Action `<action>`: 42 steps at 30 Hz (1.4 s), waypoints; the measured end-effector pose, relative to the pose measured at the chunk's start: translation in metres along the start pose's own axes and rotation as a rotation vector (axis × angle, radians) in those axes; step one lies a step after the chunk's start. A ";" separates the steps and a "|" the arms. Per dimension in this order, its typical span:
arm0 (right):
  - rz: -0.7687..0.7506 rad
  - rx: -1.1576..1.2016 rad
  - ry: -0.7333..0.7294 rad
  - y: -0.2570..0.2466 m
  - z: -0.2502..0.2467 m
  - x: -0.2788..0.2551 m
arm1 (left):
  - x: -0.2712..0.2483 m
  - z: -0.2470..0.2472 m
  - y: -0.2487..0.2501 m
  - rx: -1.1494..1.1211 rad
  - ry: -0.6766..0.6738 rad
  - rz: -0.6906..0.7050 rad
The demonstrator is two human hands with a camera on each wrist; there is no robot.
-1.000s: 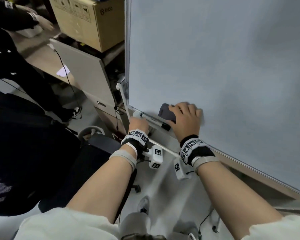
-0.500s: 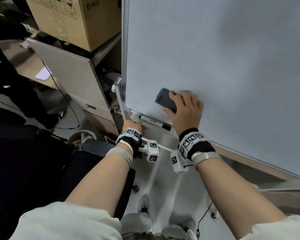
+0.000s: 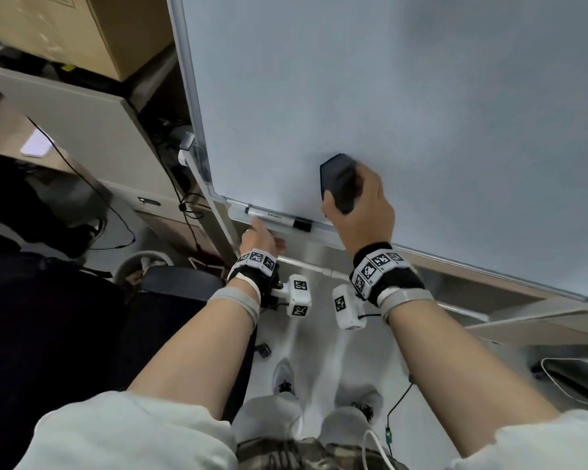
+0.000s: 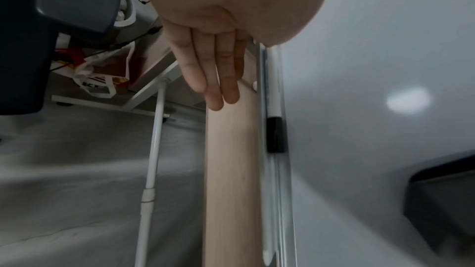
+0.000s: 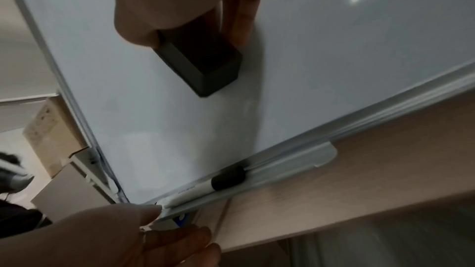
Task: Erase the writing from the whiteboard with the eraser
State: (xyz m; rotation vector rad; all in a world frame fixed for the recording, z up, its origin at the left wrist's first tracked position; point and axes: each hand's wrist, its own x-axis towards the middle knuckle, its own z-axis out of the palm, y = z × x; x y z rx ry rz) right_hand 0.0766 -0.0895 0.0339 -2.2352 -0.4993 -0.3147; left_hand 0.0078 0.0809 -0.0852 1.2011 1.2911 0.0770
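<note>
The whiteboard fills the upper right of the head view, and I see no writing on the part that shows. My right hand grips the dark eraser between thumb and fingers and holds it flat on the board, a little above the bottom frame. The right wrist view shows the eraser under that hand. My left hand is at the left end of the marker tray. Its fingers lie straight along the wooden ledge under the tray.
A black-capped marker lies in the tray. Left of the board stand a grey cabinet with a cardboard box on top. A dark chair, cables and my shoes are on the floor below.
My right hand has slid the eraser up and to the right, away from the tray, and turned it more upright. The left hand stays at the tray end.
</note>
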 end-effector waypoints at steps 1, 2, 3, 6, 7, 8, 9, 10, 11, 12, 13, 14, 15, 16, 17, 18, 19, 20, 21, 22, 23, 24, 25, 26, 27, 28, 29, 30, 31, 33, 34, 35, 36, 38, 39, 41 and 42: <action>0.035 0.021 -0.023 0.003 -0.003 -0.004 | -0.004 0.005 -0.002 0.006 -0.033 0.005; 0.061 0.042 -0.049 0.005 -0.005 -0.006 | 0.003 0.011 -0.009 0.004 -0.037 -0.002; 0.076 0.062 -0.075 0.006 -0.008 -0.008 | -0.012 0.013 -0.004 0.010 -0.049 -0.019; 0.058 0.107 -0.119 0.007 -0.011 -0.012 | -0.046 0.016 0.010 -0.006 -0.079 -0.029; 0.051 0.106 -0.133 0.008 -0.014 -0.014 | -0.045 0.016 0.008 -0.005 -0.081 -0.033; 0.050 0.102 -0.154 0.009 -0.013 -0.016 | -0.039 0.015 0.003 -0.042 -0.080 -0.046; 0.060 0.090 -0.174 0.011 -0.015 -0.019 | -0.028 0.017 -0.003 -0.062 -0.061 -0.048; 0.081 0.073 -0.189 0.014 -0.016 -0.022 | -0.022 0.018 -0.008 -0.045 -0.052 -0.064; 0.113 0.052 -0.203 0.018 -0.017 -0.027 | -0.022 0.019 -0.009 -0.033 -0.055 -0.084; 0.155 0.025 -0.216 0.023 -0.019 -0.032 | -0.026 0.019 -0.008 -0.041 -0.060 -0.091; 0.199 -0.002 -0.227 0.028 -0.020 -0.037 | -0.028 0.021 -0.009 -0.059 -0.077 -0.101; 0.236 -0.022 -0.236 0.034 -0.020 -0.042 | -0.038 0.021 -0.006 -0.065 -0.092 -0.108; 0.263 -0.025 -0.245 0.039 -0.021 -0.049 | -0.044 0.021 -0.005 -0.079 -0.104 -0.098; 0.277 -0.018 -0.258 0.043 -0.021 -0.055 | -0.045 0.020 -0.006 -0.097 -0.119 -0.095; 0.281 -0.006 -0.270 0.047 -0.021 -0.061 | -0.044 0.021 -0.008 -0.105 -0.129 -0.090; 0.278 0.001 -0.276 0.050 -0.021 -0.066 | -0.048 0.020 -0.008 -0.110 -0.132 -0.087; 0.269 0.000 -0.268 0.052 -0.021 -0.070 | -0.049 0.019 -0.008 -0.116 -0.134 -0.085; 0.263 -0.013 -0.253 0.055 -0.021 -0.073 | -0.051 0.018 -0.008 -0.132 -0.126 -0.086; 0.254 -0.031 -0.235 0.057 -0.022 -0.075 | -0.053 0.018 -0.008 -0.154 -0.121 -0.081; 0.250 -0.060 -0.225 0.059 -0.023 -0.076 | -0.058 0.016 -0.007 -0.165 -0.121 -0.076; 0.248 -0.094 -0.222 0.062 -0.025 -0.077 | -0.061 0.017 -0.007 -0.195 -0.124 -0.072; 0.256 -0.137 -0.234 0.066 -0.026 -0.079 | -0.065 0.017 -0.005 -0.218 -0.132 -0.070; 0.268 -0.186 -0.255 0.070 -0.027 -0.080 | -0.067 0.018 -0.004 -0.244 -0.143 -0.070; 0.289 -0.236 -0.292 0.075 -0.029 -0.082 | -0.069 0.019 -0.002 -0.266 -0.154 -0.077; 0.316 -0.286 -0.336 0.078 -0.030 -0.083 | -0.070 0.019 -0.001 -0.282 -0.159 -0.096; 0.343 -0.328 -0.386 0.081 -0.030 -0.085 | -0.070 0.020 -0.001 -0.294 -0.155 -0.106; 0.361 -0.371 -0.431 0.081 -0.030 -0.085 | -0.070 0.020 0.000 -0.298 -0.155 -0.124; 0.369 -0.406 -0.470 0.081 -0.028 -0.085 | -0.071 0.020 0.001 -0.302 -0.151 -0.130; 0.379 -0.424 -0.504 0.079 -0.026 -0.084 | -0.070 0.020 0.000 -0.313 -0.148 -0.134; 0.404 -0.434 -0.538 0.074 -0.022 -0.081 | -0.073 0.021 -0.001 -0.296 -0.156 -0.130; 0.413 -0.433 -0.542 0.071 -0.021 -0.080 | -0.073 0.021 -0.002 -0.284 -0.170 -0.123; 0.424 -0.433 -0.551 0.069 -0.020 -0.078 | -0.075 0.020 -0.002 -0.272 -0.179 -0.121; 0.434 -0.430 -0.562 0.068 -0.019 -0.079 | -0.075 0.020 -0.002 -0.263 -0.190 -0.108; 0.450 -0.427 -0.558 0.063 -0.020 -0.081 | -0.073 0.018 -0.004 -0.246 -0.210 -0.118; 0.451 -0.423 -0.559 0.061 -0.019 -0.082 | -0.072 0.018 -0.005 -0.238 -0.212 -0.125; 0.436 -0.410 -0.550 0.060 -0.015 -0.081 | -0.069 0.017 -0.006 -0.239 -0.208 -0.139; 0.437 -0.405 -0.568 0.061 -0.013 -0.081 | -0.067 0.017 -0.009 -0.250 -0.203 -0.143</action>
